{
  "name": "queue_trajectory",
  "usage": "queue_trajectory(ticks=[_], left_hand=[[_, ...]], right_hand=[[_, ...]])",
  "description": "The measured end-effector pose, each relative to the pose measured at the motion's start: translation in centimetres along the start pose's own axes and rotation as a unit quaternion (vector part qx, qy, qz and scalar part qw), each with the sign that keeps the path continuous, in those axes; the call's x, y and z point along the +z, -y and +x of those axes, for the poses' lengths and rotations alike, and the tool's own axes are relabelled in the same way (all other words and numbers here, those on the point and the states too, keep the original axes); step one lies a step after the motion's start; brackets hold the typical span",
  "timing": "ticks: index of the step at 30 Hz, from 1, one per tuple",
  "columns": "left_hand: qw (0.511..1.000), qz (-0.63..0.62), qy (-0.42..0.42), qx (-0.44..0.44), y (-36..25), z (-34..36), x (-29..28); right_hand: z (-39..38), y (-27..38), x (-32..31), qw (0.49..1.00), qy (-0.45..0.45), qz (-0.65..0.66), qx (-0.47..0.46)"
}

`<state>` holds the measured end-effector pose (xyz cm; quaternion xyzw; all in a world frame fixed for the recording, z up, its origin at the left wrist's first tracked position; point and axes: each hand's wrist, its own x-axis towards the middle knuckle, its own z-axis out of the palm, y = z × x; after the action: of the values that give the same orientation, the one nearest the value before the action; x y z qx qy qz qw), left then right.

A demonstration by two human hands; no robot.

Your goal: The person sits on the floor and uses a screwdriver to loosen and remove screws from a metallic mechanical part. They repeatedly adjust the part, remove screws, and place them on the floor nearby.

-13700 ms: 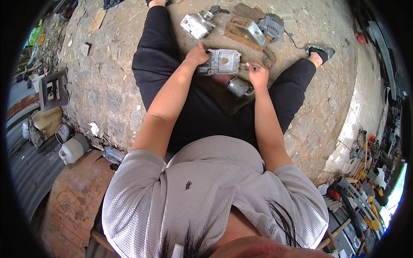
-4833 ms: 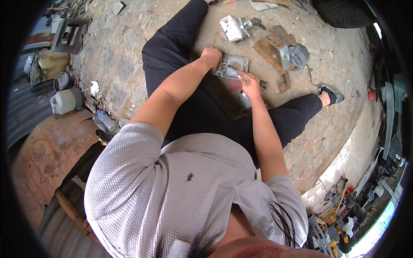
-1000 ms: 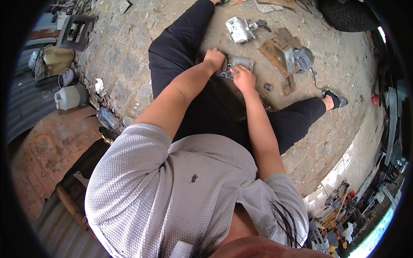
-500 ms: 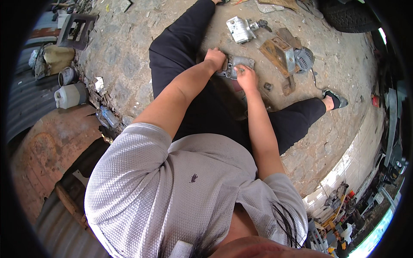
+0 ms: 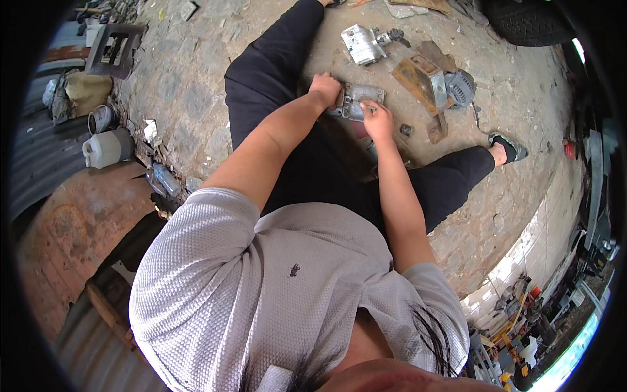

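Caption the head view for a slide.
Between spread legs: a grey metal casting, left hand at its left end, right hand at its right.

On my feed I see a dull silver-grey casting (image 5: pixel 359 93) toward one o'clock, plain black trousers (image 5: pixel 304 176) at twelve, a pale-grey waffle-patterned shirt (image 5: pixel 307 284) at six, a rust-brown panel (image 5: pixel 78 225) at nine.

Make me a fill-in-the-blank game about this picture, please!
1. The person's left hand is at the ____ end of the grey metal part.
2. The person's trousers are coloured ____.
3. The hand nearer the rusty-brown box is the person's ____ one.
4. Near the top right, you can see part of a black, treaded ____.

Missing words: left; black; right; tyre.
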<state>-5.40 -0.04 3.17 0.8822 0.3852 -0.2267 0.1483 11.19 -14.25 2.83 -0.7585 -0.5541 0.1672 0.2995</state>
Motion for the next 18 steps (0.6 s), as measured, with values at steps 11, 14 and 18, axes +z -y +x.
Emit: queue_trajectory(ticks=[11, 14, 18], left_hand=[[1.000, 0.007, -0.003, -0.004, -0.2, -0.3, -0.5], [1.000, 0.006, -0.009, -0.001, -0.2, -0.3, -0.5], [1.000, -0.001, -0.012, 0.000, -0.2, -0.3, -0.4]], right_hand=[[-0.1, 0.4, 0.8, 1.000, 0.021, -0.002, 0.004], [-0.2, 1.1, 0.3, 0.999, 0.032, -0.027, -0.022], [0.1, 2.7, -0.4, 0.997, 0.060, -0.039, 0.025]])
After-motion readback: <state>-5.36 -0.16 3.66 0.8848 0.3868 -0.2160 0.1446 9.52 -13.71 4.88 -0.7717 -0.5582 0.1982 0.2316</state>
